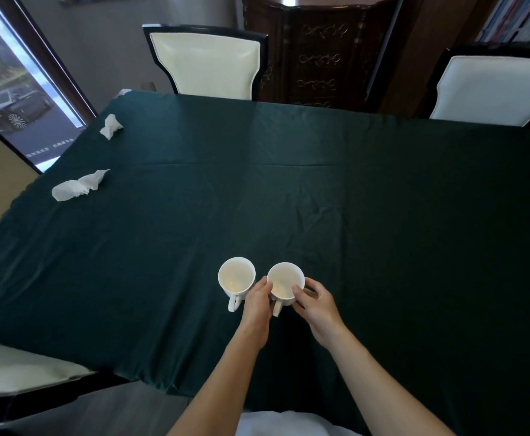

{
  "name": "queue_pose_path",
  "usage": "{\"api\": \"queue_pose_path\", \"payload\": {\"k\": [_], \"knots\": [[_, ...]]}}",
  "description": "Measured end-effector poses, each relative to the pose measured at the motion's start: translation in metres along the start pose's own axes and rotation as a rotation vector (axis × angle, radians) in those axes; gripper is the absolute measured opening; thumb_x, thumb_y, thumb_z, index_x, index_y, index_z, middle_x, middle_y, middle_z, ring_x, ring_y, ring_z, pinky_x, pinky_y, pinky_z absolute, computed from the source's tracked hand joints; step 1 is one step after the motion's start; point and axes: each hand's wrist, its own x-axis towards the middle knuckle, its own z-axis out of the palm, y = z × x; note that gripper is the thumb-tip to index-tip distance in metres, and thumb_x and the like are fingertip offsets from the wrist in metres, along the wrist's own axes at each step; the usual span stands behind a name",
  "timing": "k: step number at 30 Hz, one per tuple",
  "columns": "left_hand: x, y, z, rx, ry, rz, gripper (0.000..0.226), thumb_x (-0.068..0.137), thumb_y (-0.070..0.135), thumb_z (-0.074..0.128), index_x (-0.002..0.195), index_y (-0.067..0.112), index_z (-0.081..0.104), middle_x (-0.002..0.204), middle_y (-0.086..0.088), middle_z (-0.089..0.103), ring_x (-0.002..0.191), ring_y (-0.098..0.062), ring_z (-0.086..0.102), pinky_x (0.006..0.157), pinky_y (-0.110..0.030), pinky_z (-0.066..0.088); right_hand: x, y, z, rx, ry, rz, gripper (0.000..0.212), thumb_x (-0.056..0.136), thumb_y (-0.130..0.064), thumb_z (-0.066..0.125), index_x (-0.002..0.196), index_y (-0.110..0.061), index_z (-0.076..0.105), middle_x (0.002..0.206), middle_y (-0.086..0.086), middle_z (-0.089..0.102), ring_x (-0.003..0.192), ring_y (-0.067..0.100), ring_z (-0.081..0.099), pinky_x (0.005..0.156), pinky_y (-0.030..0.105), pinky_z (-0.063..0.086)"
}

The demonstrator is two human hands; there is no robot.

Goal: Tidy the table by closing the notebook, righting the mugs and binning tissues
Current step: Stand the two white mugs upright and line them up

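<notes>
Both hands, left (pixel 257 302) and right (pixel 315 305), fingers wrapped round upright right mug (pixel 285 286); second mug (pixel 236 276) just beside.

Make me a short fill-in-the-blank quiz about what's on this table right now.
1. Both hands, left hand and right hand, hold the ____ of the two mugs.
2. The left mug and right mug both stand ____.
3. The number of crumpled tissues on the tablecloth, nearer tissue and farther tissue, is ____.

Missing words: right; upright; two
</notes>
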Motion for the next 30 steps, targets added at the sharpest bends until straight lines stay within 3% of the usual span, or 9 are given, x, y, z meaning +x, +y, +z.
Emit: {"api": "queue_pose_path", "payload": {"k": [4,6,8,10,12,15,19,24,30], "knots": [[-0.008,-0.003,-0.002,0.108,-0.002,0.066,0.030,0.106,0.024,0.048,0.110,0.005,0.071,0.127,-0.024,0.069,0.124,-0.038,0.064,0.114,-0.055,0.046,-0.006,0.005,-0.006,-0.038,0.004,0.029,0.061,0.095,-0.026,0.073,0.147,-0.010,0.046,0.139,0.012,0.060,0.124,0.024,0.062,0.103,0.042,0.055],[-0.020,-0.009,-0.006,0.136,0.027,0.103,0.023,0.103,0.027,0.054,0.105,0.013,0.073,0.113,-0.012,0.074,0.111,-0.027,0.066,0.105,-0.049,0.052,-0.015,0.010,-0.008,-0.094,0.025,0.026,0.060,0.092,-0.034,0.075,0.142,-0.013,0.049,0.132,0.007,0.061,0.118,0.021,0.063,0.092,0.038,0.059],[-0.036,-0.020,-0.017,0.091,0.091,0.094,0.020,0.104,0.026,0.059,0.117,0.024,0.072,0.113,0.007,0.071,0.111,-0.017,0.065,0.095,-0.038,0.056,-0.025,0.021,-0.008,-0.126,0.034,0.021,0.051,0.090,-0.037,0.077,0.132,-0.018,0.053,0.120,0.002,0.065,0.107,0.014,0.066,0.078,0.030,0.059],[-0.051,-0.036,-0.034,0.043,0.178,0.090,0.021,0.106,0.022,0.060,0.122,0.019,0.072,0.118,0.007,0.072,0.110,-0.018,0.070,0.083,-0.032,0.059,-0.035,0.035,-0.009,-0.172,0.035,0.015,0.043,0.090,-0.037,0.077,0.123,-0.017,0.059,0.115,0.001,0.069,0.103,0.015,0.069,0.073,0.028,0.060],[-0.060,-0.046,-0.053,0.046,0.282,0.105,0.015,0.105,0.020,0.062,0.115,0.020,0.074,0.116,0.000,0.074,0.101,-0.020,0.075,0.073,-0.030,0.059,-0.039,0.044,-0.007,-0.228,0.025,-0.007,0.032,0.089,-0.038,0.077,0.114,-0.021,0.065,0.113,0.001,0.072,0.101,0.015,0.071,0.071,0.028,0.061],[-0.056,-0.047,-0.076,0.067,0.386,0.112,0.017,0.105,0.017,0.061,0.119,0.018,0.070,0.119,-0.004,0.071,0.097,-0.022,0.073,0.071,-0.032,0.057,-0.042,0.048,0.002,-0.267,0.019,-0.021,0.026,0.089,-0.039,0.077,0.109,-0.026,0.068,0.111,-0.004,0.073,0.096,0.014,0.072,0.073,0.031,0.062],[-0.040,-0.032,-0.086,0.138,0.334,0.148,0.028,0.106,0.021,0.059,0.134,0.019,0.065,0.123,0.001,0.069,0.100,-0.021,0.071,0.074,-0.032,0.057,-0.044,0.049,0.018,-0.268,0.061,-0.054,0.028,0.090,-0.042,0.074,0.112,-0.025,0.071,0.109,-0.010,0.074,0.096,0.010,0.071,0.066,0.025,0.058],[-0.018,-0.021,-0.083,0.179,0.218,0.161,0.013,0.104,0.033,0.064,0.113,0.029,0.071,0.117,0.000,0.075,0.099,-0.020,0.076,0.072,-0.031,0.059,-0.046,0.049,0.035,-0.248,0.137,-0.111,0.005,0.095,-0.039,0.069,0.099,-0.039,0.072,0.095,-0.014,0.077,0.086,0.008,0.072,0.058,0.020,0.056],[-0.003,-0.023,-0.083,0.135,0.033,0.080,0.023,0.108,0.034,0.056,0.115,0.023,0.075,0.116,0.004,0.077,0.093,-0.019,0.080,0.073,-0.030,0.062,-0.041,0.056,0.063,-0.129,0.248,-0.102,0.015,0.100,-0.034,0.065,0.095,-0.031,0.079,0.092,-0.012,0.079,0.090,0.014,0.075,0.064,0.027,0.060]]}}
